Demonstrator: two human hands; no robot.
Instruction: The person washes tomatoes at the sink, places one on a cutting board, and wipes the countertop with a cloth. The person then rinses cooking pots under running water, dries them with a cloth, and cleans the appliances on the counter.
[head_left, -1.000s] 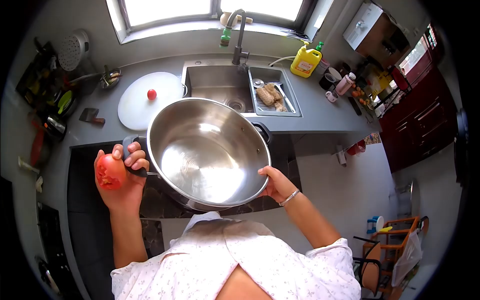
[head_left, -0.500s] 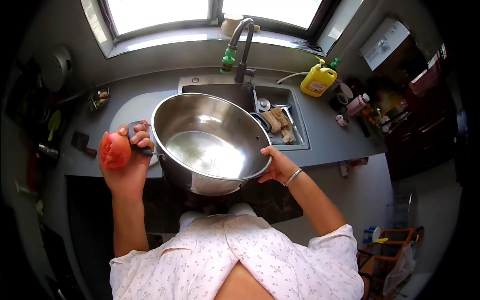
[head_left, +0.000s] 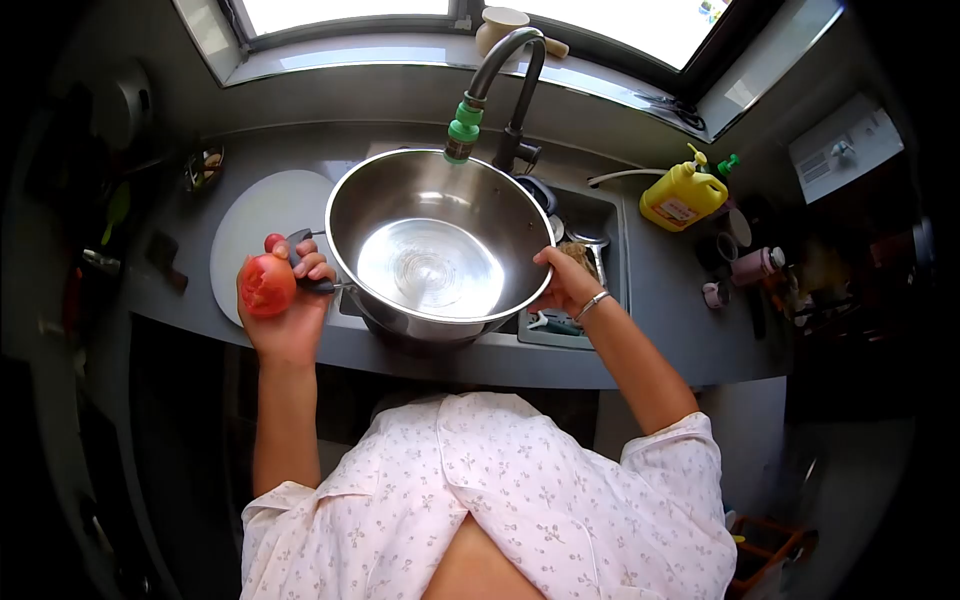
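Note:
A large stainless-steel pot (head_left: 430,270) hangs over the sink, its inside showing no contents. My left hand (head_left: 285,325) is closed around the pot's black side handle (head_left: 318,287) and also holds a red tomato (head_left: 268,285) with a rough, torn-looking patch against the palm. A small round red thing (head_left: 273,242) shows by its fingertips; I cannot tell what it is. On the other side, my right hand (head_left: 568,282) grips the pot's rim. The grey faucet (head_left: 518,95) with a green nozzle (head_left: 462,130) reaches over the pot's far rim.
The sink (head_left: 610,215) is partly hidden by the pot, with utensils in its right basin. A round white board (head_left: 265,200) lies to the left, near a cleaver (head_left: 165,260). Right of the sink stand a yellow pump bottle (head_left: 683,195) and a pink bottle (head_left: 755,265).
The pot has moved forward over the sink, under the faucet's nozzle, with both hands still on it. The tomato stays in my left hand. The view has shifted closer to the counter.

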